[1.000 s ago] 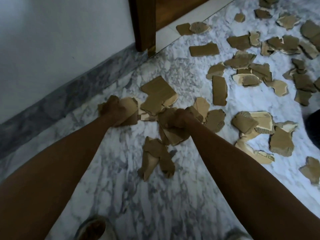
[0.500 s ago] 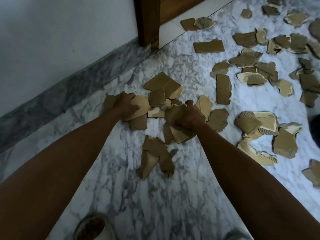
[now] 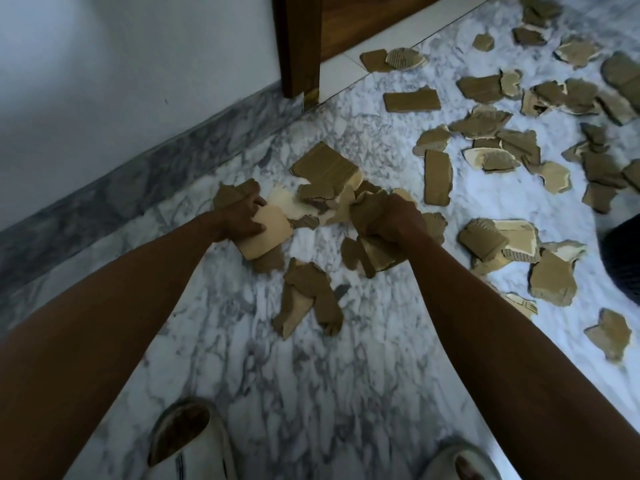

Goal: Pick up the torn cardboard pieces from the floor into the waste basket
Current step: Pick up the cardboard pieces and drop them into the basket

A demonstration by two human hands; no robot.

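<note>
Torn brown cardboard pieces lie scattered over the marble floor [image 3: 346,375]. My left hand [image 3: 242,220] grips a few pieces, a pale squarish one [image 3: 268,233] on top. My right hand [image 3: 394,220] is curled round a bunch of torn pieces [image 3: 372,258] that stick out below the fist. Between the two hands sits a small heap with a larger folded piece [image 3: 327,166] behind it. A pair of pieces [image 3: 306,299] lies on the floor just in front of my hands. A dark rounded object [image 3: 627,258] at the right edge may be the waste basket; only its side shows.
A white wall with a grey marble skirting [image 3: 104,202] runs along the left. A wooden door frame [image 3: 298,46] stands at the top. Several more cardboard pieces [image 3: 485,119] cover the floor to the upper right. My two slippered feet [image 3: 187,445] show at the bottom.
Both hands have drawn nearer to me with their cardboard, and the left hand now holds a pale square piece on top. The camera view has tilted down, showing both slippers.
</note>
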